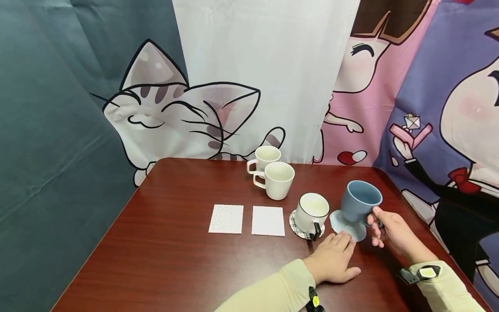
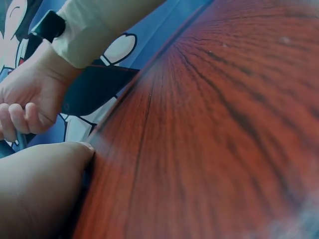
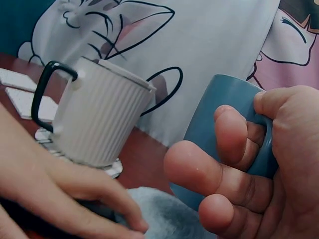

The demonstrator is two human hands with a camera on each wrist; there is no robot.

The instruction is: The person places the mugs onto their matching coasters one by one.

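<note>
My right hand (image 1: 393,234) grips the handle of a blue mug (image 1: 359,203), its fingers curled through the loop in the right wrist view. The mug is over a round blue-grey coaster (image 1: 347,227) at the right of the table. My left hand (image 1: 333,258) reaches across with straight fingers, fingertips at the coaster's near edge. Just left of it, a white ribbed mug (image 1: 312,212) with a black rim and black handle sits on a round checked coaster (image 1: 293,225). In the left wrist view the right hand's fingers (image 2: 20,119) also show curled round the handle.
Two white mugs (image 1: 279,180) (image 1: 268,156) stand at the back middle, handles to the left. A speckled square coaster (image 1: 226,219) and a plain white square coaster (image 1: 268,221) lie left of the checked one. A cartoon-printed cloth (image 1: 265,65) hangs behind the brown table (image 1: 156,251).
</note>
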